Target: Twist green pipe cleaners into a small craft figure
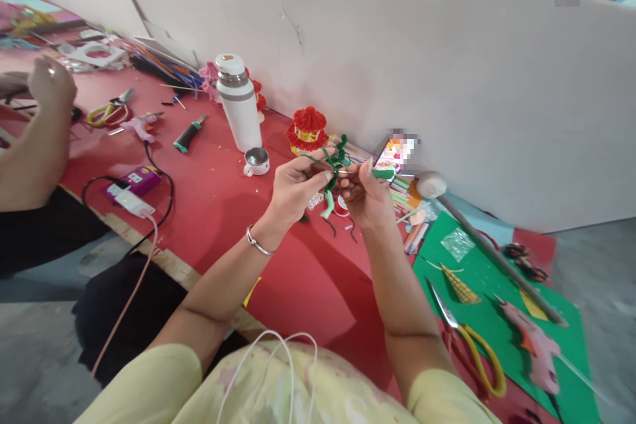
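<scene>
Above the red table, my left hand pinches a bundle of green pipe cleaners, whose curled ends stick up past the fingertips. My right hand is closed just beside it on a thin pale stem with a fuzzy green end. The fingertips of both hands nearly meet, and the stem reaches the bundle. Exactly how the pieces join is hidden by the fingers. Just below lie a pale green piece and a red spool. Behind stands a red fuzzy ornament.
A white flask and its metal cup stand left of my hands. A lit phone leans near the wall. Yellow-handled scissors and a pink glue gun lie right. Another person's arm is at left, near a power strip.
</scene>
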A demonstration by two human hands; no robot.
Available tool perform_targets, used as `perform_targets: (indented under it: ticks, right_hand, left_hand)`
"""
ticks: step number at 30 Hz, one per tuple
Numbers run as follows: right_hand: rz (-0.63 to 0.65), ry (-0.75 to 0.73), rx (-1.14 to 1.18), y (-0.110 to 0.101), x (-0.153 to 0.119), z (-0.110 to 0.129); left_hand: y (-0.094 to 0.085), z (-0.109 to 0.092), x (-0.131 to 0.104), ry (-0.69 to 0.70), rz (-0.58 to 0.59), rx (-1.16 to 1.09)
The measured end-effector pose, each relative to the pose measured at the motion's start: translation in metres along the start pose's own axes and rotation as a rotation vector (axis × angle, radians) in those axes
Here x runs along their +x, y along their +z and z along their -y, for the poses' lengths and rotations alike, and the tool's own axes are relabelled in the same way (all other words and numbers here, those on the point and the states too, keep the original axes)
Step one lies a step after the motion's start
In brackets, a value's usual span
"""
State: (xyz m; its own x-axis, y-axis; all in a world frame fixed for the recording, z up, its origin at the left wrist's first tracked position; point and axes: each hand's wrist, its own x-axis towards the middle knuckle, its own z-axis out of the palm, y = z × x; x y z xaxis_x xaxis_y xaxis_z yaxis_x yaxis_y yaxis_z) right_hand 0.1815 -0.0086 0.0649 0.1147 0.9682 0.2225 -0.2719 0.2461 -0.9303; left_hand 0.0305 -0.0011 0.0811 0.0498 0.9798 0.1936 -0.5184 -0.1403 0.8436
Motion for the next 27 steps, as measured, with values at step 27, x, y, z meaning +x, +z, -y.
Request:
perform_targets:
  ticks: [27]
  right_hand:
    - [-0.233, -0.026, -1.699, -0.127, 0.062, -0.061]
  left_hand:
    - [-0.014, -0.005, 0.018, -0.263, -0.037, -0.073]
